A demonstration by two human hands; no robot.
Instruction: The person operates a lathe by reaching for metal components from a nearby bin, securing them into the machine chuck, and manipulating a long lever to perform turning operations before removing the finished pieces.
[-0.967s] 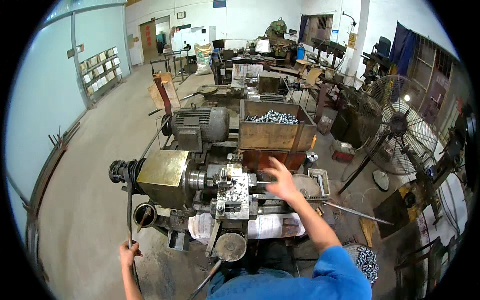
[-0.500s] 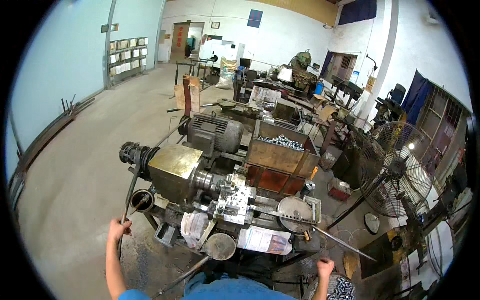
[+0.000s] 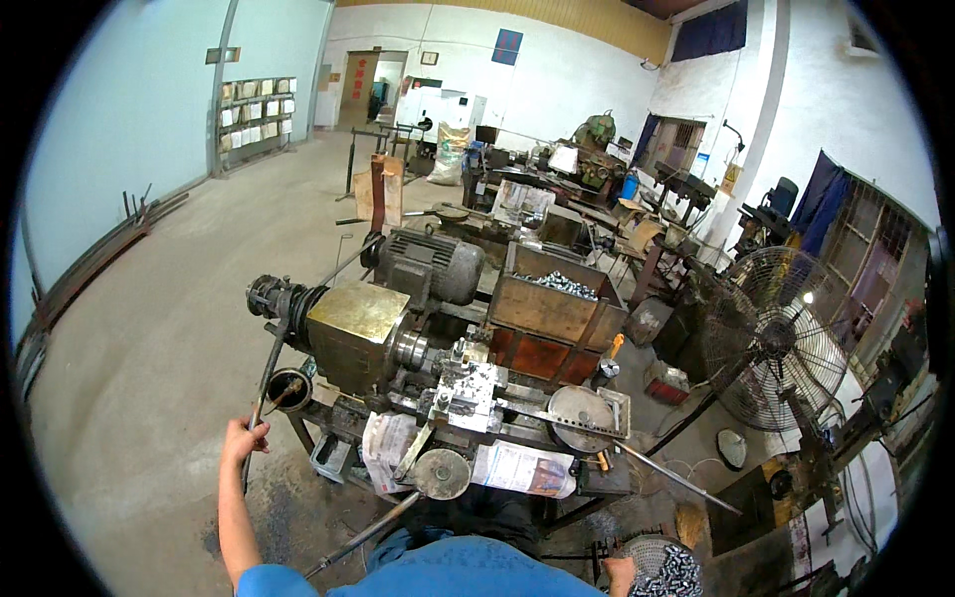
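Note:
My left hand (image 3: 245, 439) is wrapped round a long metal lever (image 3: 268, 370) that runs up to the rear of the lathe's spindle shaft. My right hand (image 3: 619, 570) is low at the left rim of a round basket (image 3: 637, 549) of small shiny metal parts (image 3: 672, 574). Its fingers look curled, and what they hold, if anything, is hidden. In front of me stands the small lathe, with a brass-coloured headstock cover (image 3: 356, 309), a chuck (image 3: 410, 350) and a tool slide (image 3: 466, 396). A handwheel (image 3: 442, 475) with a long bar is close to my body.
Behind the lathe are an electric motor (image 3: 430, 265) and a rusty bin (image 3: 542, 308) holding many metal parts. A second round plate (image 3: 581, 410) with a long bar (image 3: 686, 481) reaches right. A large fan (image 3: 771, 338) stands at right; a can (image 3: 290, 388) hangs at left.
My right hand has moved down and slightly left, to the basket's rim. The left hand keeps its grip on the lever and has shifted slightly up in the picture. The view has tilted a little.

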